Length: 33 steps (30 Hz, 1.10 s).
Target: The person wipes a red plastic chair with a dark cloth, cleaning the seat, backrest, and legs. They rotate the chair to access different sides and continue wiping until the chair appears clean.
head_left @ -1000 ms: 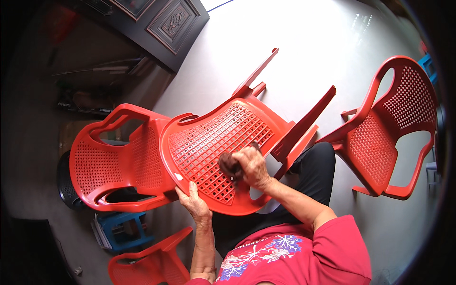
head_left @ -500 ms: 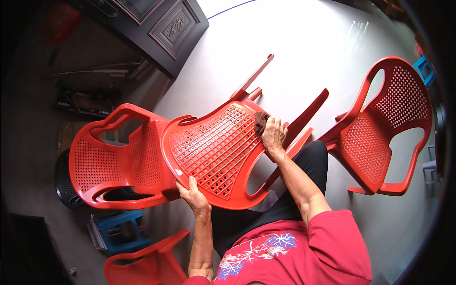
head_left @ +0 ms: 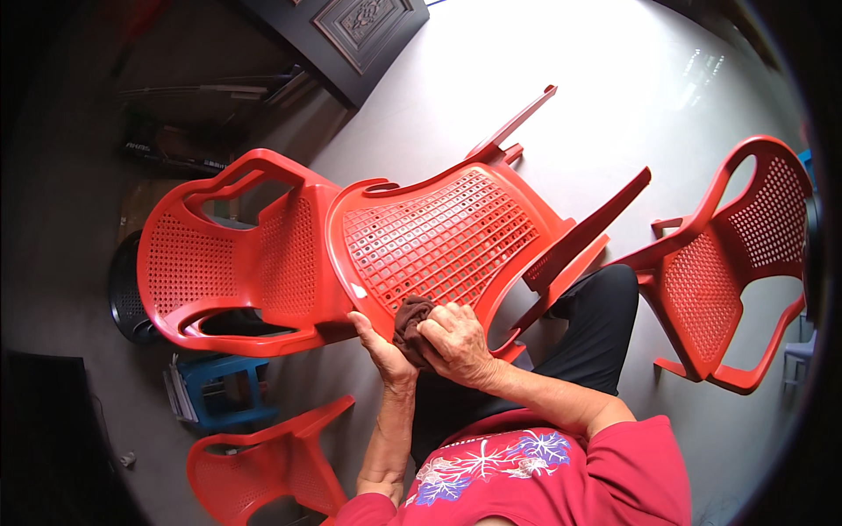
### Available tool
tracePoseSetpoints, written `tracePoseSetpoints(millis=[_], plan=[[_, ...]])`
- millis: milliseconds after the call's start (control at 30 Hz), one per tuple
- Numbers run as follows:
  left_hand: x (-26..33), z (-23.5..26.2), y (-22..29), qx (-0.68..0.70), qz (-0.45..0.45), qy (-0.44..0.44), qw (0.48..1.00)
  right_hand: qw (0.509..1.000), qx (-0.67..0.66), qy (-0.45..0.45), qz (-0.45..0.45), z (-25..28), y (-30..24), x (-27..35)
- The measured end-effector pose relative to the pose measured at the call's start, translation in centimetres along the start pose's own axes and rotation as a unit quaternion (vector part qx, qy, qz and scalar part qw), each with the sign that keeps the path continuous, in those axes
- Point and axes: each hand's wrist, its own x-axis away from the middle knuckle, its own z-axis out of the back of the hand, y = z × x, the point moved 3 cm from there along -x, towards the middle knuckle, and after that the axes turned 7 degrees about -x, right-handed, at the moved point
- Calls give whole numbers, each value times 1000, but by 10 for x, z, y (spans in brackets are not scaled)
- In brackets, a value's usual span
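A red plastic armchair (head_left: 438, 237) with a perforated panel lies tilted before me, its backrest rim close to my body. My right hand (head_left: 460, 349) is closed on a crumpled brown cloth (head_left: 410, 326), pressed against the near rim of that backrest. Right beside the cloth, my left hand (head_left: 388, 358) has its thumb stretched up over the rim. Its other fingers are mostly hidden behind the cloth and the rim, and it appears to grip the chair there.
Another red armchair (head_left: 189, 263) adjoins the left side, over a black round object (head_left: 132, 307). More red chairs stand at right (head_left: 702, 289) and lower left (head_left: 250, 469). A blue stool (head_left: 224, 394) sits at left. A dark carved door (head_left: 364, 35) is at the top.
My right hand has brought the cloth from the panel's far right side down to the near rim, beside my left hand. The whole view has shifted somewhat.
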Motion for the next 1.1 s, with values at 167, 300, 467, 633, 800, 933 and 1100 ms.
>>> tracePoseSetpoints(millis=[167,300,467,633,800,933,1100], plan=[[-3,9,1,-71,-93,-2,993,1000,10,15,24,-30,23,-64],[3,-1,11,-176,-115,39,977,998,59,9,18,-65,53,-124],[-1,4,2,-170,-115,27,978,989,77,-43,-120,-105,113,-198],[-2,-1,5,-158,-120,18,980,977,-49,-133,-160,-120,116,-199],[-1,4,5,-175,-107,20,979,982,-84,-170,19,-83,48,-158],[-2,6,4,-59,-50,32,996,980,-46,-157,112,-46,18,-89],[-13,13,20,-5,-12,22,1000,980,-58,-153,116,7,10,19]])
